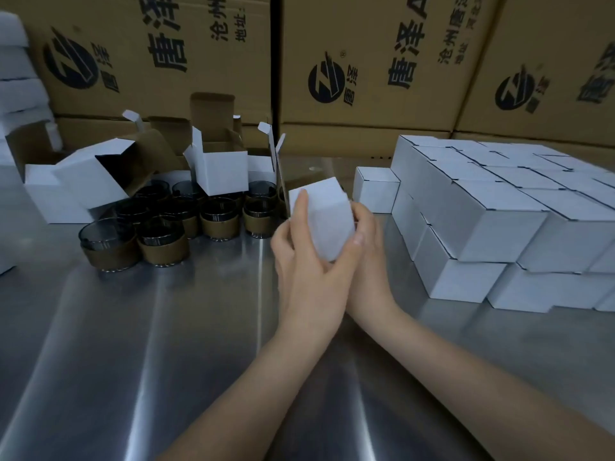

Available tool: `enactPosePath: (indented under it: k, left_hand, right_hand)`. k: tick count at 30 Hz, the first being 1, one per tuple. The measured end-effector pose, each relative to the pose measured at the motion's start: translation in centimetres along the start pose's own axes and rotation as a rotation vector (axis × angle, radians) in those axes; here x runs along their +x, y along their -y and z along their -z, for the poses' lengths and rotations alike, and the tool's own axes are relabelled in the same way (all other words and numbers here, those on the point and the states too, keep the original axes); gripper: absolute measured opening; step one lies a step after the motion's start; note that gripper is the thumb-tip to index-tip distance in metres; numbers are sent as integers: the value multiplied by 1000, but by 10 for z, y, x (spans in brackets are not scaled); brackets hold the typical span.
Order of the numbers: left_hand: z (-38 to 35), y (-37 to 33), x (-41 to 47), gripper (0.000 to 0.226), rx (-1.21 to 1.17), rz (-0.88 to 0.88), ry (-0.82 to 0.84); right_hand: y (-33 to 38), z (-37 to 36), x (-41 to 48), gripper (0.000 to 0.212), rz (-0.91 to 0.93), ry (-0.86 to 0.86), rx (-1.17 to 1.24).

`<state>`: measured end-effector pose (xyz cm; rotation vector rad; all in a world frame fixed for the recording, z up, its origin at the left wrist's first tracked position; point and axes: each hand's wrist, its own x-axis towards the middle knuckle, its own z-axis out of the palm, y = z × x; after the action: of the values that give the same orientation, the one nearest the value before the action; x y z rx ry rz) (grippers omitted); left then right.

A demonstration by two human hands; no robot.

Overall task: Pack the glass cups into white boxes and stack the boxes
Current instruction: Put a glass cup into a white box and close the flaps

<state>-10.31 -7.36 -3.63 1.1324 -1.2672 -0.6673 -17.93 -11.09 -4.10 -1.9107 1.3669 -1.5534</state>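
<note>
Both hands hold one closed white box (324, 216) above the middle of the steel table. My left hand (306, 261) grips its left and front side, fingers up along the face. My right hand (367, 251) wraps it from the right and underneath. Several dark glass cups (159, 241) with tan sleeves stand in a cluster at the left. Among and behind them sit open white boxes (223, 171) with flaps up. A two-layer stack of closed white boxes (499, 207) fills the right side, with a single closed box (376, 189) at its left end.
Large brown printed cartons (366, 61) form a wall along the back of the table. More white boxes (16, 61) are piled at the far left. The shiny steel table (149, 344) stretches toward me in front of the cups.
</note>
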Motion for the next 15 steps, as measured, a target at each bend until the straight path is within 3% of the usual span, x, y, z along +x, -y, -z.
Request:
enactPosePath:
  k: [3, 6, 10, 15]
  left_hand:
    - [9, 9, 8, 90, 6, 11, -40]
    - [23, 18, 18, 96, 79, -24, -86]
    - [36, 27, 26, 93, 170, -80, -133]
    - [47, 30, 29, 81, 223, -131, -208]
  right_hand:
    - [-6, -3, -3, 68, 66, 73, -92]
    - [-10, -6, -5, 73, 135, 135, -125]
    - [-11, -8, -7, 56, 183, 197, -99]
    - [-21, -9, 0, 47, 72, 163, -39]
